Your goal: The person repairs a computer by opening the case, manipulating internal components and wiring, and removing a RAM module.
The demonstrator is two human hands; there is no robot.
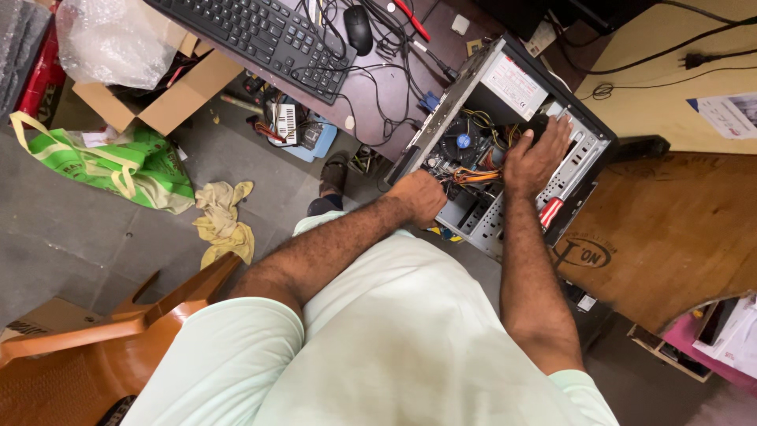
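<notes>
An open grey computer case lies on its side at the desk's edge, its fan, board and orange and yellow cables exposed. My left hand reaches into the lower part of the case with its fingers curled and hidden among the cables; I cannot tell what it grips. My right hand rests inside the case near the drive bays, fingers spread over a dark part close to the power supply. A red-handled tool lies by the case's near rim.
A black keyboard and mouse sit on the brown desk amid tangled cables. On the grey floor are a green bag, a yellow rag, a cardboard box and an orange chair. A wooden board lies right.
</notes>
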